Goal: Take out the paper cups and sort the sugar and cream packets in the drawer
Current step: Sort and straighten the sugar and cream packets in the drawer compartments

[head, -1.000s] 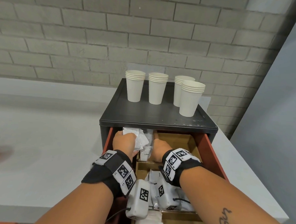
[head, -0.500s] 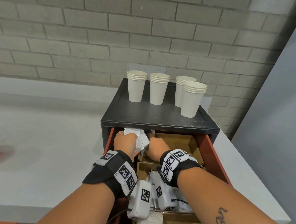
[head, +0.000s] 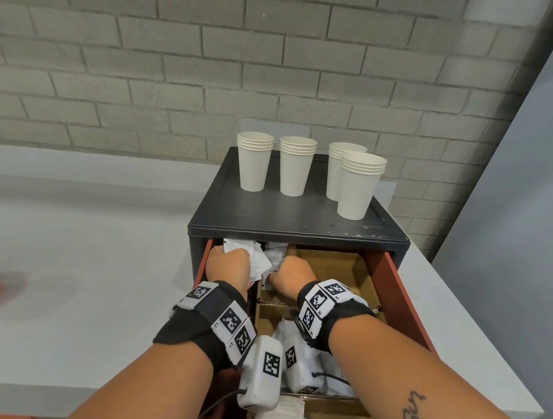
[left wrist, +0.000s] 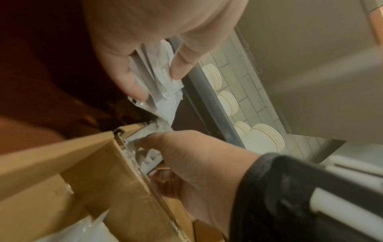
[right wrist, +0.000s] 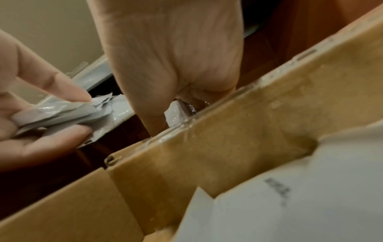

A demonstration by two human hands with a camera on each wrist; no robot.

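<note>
- Gathering white paper packets [head: 255, 263]: your left hand [head: 229, 266] grips a bundle, unchanged.
- Right hand [head: 292, 276] has shifted left, now pinching another packet [right wrist: 175, 113]; sorting continues.

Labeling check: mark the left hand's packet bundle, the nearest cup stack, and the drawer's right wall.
packet bundle [head: 259, 263], head view, on the white edges right of the left hand's knuckles.
nearest cup stack [head: 357, 195], head view, mid side wall.
drawer's right wall [head: 393, 291], head view, red inner face.
</note>
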